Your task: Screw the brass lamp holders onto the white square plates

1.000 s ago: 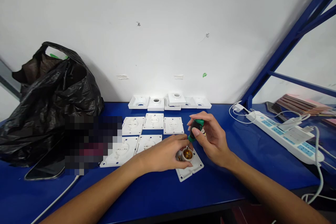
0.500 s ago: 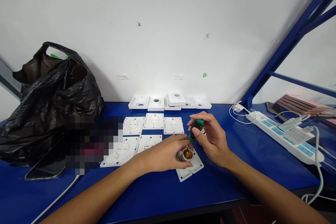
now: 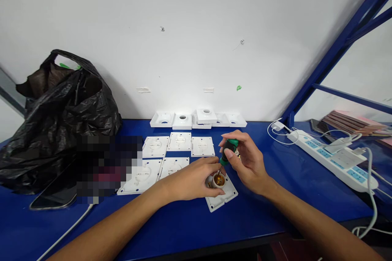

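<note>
The left hand point(image 3: 199, 179) curls thumb and fingers round a gold-lined socket point(image 3: 219, 180) on a square white plate point(image 3: 225, 198) on the blue table point(image 3: 196, 224); next, a green-and-black screwdriver point(image 3: 229, 149), shaft slanting down to the socket, is gripped by the curled right hand point(image 3: 249, 165).

Short green-and-black screwdriver point(image 3: 228, 146): matt black on the grip, smoother green plastic, metal shaft.
Pale round socket cup point(image 3: 217, 186): smooth rim, plastic or ceramic, I can't tell; shiny brassy metal inside.
White square plate under the cup point(image 3: 226, 196): moulded plastic, faint sheen.
White shallow square boxes point(image 3: 182, 124): smooth, glossy plastic.
Blue tabletop point(image 3: 183, 228): smooth and glossy.
Crumpled black bag point(image 3: 76, 102): thin plastic film, shiny along its creases.
White wall point(image 3: 196, 28): matt, roughened at the torn patches.
Long white power strip point(image 3: 330, 159): smooth plastic.
Blue frame point(image 3: 332, 55): apparently painted metal.
</note>
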The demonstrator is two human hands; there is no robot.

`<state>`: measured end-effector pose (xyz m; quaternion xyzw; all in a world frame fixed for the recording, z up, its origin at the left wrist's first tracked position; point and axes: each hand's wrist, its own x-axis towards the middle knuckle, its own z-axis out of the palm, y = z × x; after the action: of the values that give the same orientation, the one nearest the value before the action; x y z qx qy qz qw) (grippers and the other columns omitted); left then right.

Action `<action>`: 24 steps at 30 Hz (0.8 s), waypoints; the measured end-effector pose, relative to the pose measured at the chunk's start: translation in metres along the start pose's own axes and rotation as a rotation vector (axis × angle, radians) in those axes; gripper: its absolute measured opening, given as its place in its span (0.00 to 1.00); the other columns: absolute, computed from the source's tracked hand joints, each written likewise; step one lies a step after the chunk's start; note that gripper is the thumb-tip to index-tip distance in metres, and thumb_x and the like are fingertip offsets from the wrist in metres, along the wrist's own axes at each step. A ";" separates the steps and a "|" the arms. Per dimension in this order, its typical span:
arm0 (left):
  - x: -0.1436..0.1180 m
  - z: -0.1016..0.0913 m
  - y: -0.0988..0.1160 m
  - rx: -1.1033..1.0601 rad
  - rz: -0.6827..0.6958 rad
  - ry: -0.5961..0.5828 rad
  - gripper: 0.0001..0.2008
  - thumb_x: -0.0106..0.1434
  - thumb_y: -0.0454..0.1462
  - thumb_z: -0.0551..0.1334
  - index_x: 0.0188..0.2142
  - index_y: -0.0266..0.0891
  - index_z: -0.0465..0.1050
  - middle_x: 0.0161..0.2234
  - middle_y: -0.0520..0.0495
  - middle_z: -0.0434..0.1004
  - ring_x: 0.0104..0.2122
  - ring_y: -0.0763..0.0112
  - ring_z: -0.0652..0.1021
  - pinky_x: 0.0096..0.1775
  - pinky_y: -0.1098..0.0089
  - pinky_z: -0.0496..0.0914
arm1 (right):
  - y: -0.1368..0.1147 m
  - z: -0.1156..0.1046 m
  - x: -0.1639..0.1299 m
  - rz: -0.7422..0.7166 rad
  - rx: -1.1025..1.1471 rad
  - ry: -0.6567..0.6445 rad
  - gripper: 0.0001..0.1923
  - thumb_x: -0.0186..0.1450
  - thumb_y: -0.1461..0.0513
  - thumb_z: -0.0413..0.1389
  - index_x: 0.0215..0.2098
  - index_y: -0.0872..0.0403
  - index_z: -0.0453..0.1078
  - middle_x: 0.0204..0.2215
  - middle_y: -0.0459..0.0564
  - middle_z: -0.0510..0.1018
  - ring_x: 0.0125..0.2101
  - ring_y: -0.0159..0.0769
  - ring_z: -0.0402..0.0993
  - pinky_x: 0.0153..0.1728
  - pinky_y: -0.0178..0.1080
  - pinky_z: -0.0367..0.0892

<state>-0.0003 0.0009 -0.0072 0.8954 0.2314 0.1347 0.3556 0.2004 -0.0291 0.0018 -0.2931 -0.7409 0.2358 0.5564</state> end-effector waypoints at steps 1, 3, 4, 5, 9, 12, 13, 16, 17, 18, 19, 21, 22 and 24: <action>0.000 0.000 0.000 -0.002 0.000 -0.001 0.15 0.66 0.44 0.73 0.47 0.41 0.75 0.51 0.44 0.75 0.51 0.56 0.77 0.53 0.61 0.70 | -0.001 0.000 0.000 -0.002 0.005 0.001 0.17 0.75 0.62 0.56 0.60 0.42 0.69 0.44 0.50 0.74 0.42 0.40 0.74 0.37 0.44 0.73; 0.000 -0.001 0.000 -0.003 -0.004 -0.002 0.15 0.66 0.43 0.73 0.46 0.41 0.74 0.51 0.44 0.75 0.51 0.56 0.77 0.53 0.61 0.70 | -0.003 0.000 0.001 0.002 0.014 -0.009 0.17 0.76 0.62 0.55 0.61 0.41 0.68 0.45 0.50 0.74 0.42 0.40 0.74 0.40 0.45 0.73; 0.000 -0.001 0.000 -0.002 -0.007 -0.003 0.14 0.66 0.43 0.72 0.46 0.42 0.74 0.50 0.45 0.75 0.51 0.56 0.77 0.52 0.61 0.70 | -0.004 0.000 0.001 0.012 0.022 -0.023 0.17 0.76 0.61 0.54 0.62 0.41 0.68 0.45 0.50 0.74 0.42 0.40 0.74 0.41 0.46 0.74; 0.000 -0.001 0.000 -0.001 -0.010 -0.004 0.14 0.65 0.43 0.72 0.45 0.42 0.74 0.49 0.45 0.75 0.50 0.56 0.77 0.52 0.61 0.70 | -0.005 -0.001 0.001 0.026 0.029 -0.038 0.18 0.77 0.61 0.52 0.63 0.41 0.67 0.46 0.50 0.74 0.43 0.40 0.74 0.42 0.46 0.74; 0.000 0.000 -0.002 -0.023 -0.007 -0.001 0.14 0.65 0.43 0.73 0.45 0.42 0.74 0.49 0.46 0.75 0.50 0.57 0.76 0.52 0.60 0.70 | -0.008 -0.003 0.005 0.013 -0.040 -0.029 0.18 0.78 0.59 0.52 0.64 0.38 0.69 0.50 0.51 0.73 0.51 0.43 0.72 0.51 0.51 0.72; 0.000 -0.001 -0.002 -0.036 -0.023 0.000 0.15 0.65 0.45 0.73 0.45 0.42 0.75 0.48 0.46 0.75 0.48 0.57 0.76 0.51 0.61 0.70 | -0.008 -0.006 0.010 -0.002 -0.075 0.012 0.17 0.74 0.58 0.59 0.60 0.37 0.74 0.47 0.49 0.74 0.50 0.43 0.71 0.53 0.51 0.70; 0.000 -0.001 -0.002 -0.039 -0.024 0.001 0.15 0.64 0.45 0.73 0.44 0.42 0.75 0.47 0.46 0.75 0.48 0.57 0.77 0.51 0.61 0.70 | -0.008 -0.007 0.011 0.030 -0.033 0.000 0.18 0.75 0.58 0.59 0.61 0.37 0.74 0.46 0.49 0.75 0.49 0.42 0.72 0.52 0.50 0.71; 0.001 -0.002 -0.001 -0.061 -0.013 0.010 0.14 0.63 0.44 0.74 0.43 0.42 0.75 0.44 0.47 0.75 0.45 0.59 0.77 0.49 0.62 0.71 | -0.008 -0.006 0.013 0.151 0.159 -0.058 0.19 0.77 0.57 0.55 0.64 0.37 0.70 0.48 0.50 0.78 0.49 0.41 0.75 0.49 0.47 0.74; 0.001 -0.002 0.000 -0.069 -0.011 0.014 0.14 0.63 0.43 0.74 0.43 0.42 0.75 0.44 0.47 0.75 0.45 0.59 0.77 0.48 0.63 0.71 | -0.007 -0.006 0.014 0.173 0.208 -0.056 0.18 0.76 0.57 0.56 0.63 0.37 0.70 0.48 0.49 0.78 0.48 0.40 0.76 0.48 0.46 0.75; 0.001 -0.002 0.000 -0.076 -0.012 0.016 0.14 0.63 0.43 0.74 0.43 0.42 0.75 0.44 0.47 0.75 0.44 0.60 0.77 0.48 0.63 0.71 | -0.007 -0.006 0.014 0.183 0.240 -0.042 0.17 0.75 0.56 0.59 0.61 0.37 0.72 0.47 0.48 0.78 0.46 0.39 0.76 0.45 0.44 0.75; 0.001 -0.003 0.000 -0.080 -0.015 0.018 0.14 0.63 0.44 0.74 0.43 0.42 0.75 0.44 0.47 0.75 0.44 0.60 0.78 0.47 0.63 0.72 | -0.006 -0.005 0.014 0.190 0.260 -0.025 0.15 0.73 0.56 0.61 0.58 0.37 0.74 0.45 0.47 0.78 0.43 0.37 0.76 0.42 0.42 0.75; 0.001 -0.002 0.000 -0.089 -0.022 0.022 0.15 0.62 0.45 0.74 0.43 0.42 0.76 0.43 0.47 0.75 0.43 0.60 0.78 0.46 0.63 0.72 | -0.005 -0.005 0.014 0.221 0.298 -0.029 0.15 0.71 0.56 0.64 0.55 0.37 0.76 0.42 0.46 0.77 0.38 0.35 0.75 0.39 0.40 0.75; 0.001 -0.002 0.000 -0.096 -0.028 0.023 0.15 0.62 0.45 0.74 0.43 0.42 0.76 0.43 0.47 0.75 0.43 0.60 0.78 0.45 0.63 0.72 | -0.005 -0.006 0.014 0.250 0.325 -0.056 0.15 0.72 0.55 0.63 0.56 0.37 0.76 0.42 0.46 0.77 0.38 0.35 0.75 0.40 0.40 0.75; 0.001 -0.002 -0.001 -0.115 -0.035 0.022 0.16 0.62 0.46 0.74 0.43 0.42 0.77 0.42 0.47 0.75 0.41 0.61 0.78 0.44 0.65 0.72 | -0.005 -0.007 0.014 0.319 0.397 -0.129 0.16 0.74 0.53 0.60 0.60 0.38 0.74 0.45 0.49 0.79 0.42 0.38 0.77 0.44 0.44 0.77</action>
<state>-0.0004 0.0029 -0.0063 0.8678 0.2430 0.1512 0.4062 0.2036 -0.0221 0.0168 -0.2756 -0.6584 0.4794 0.5106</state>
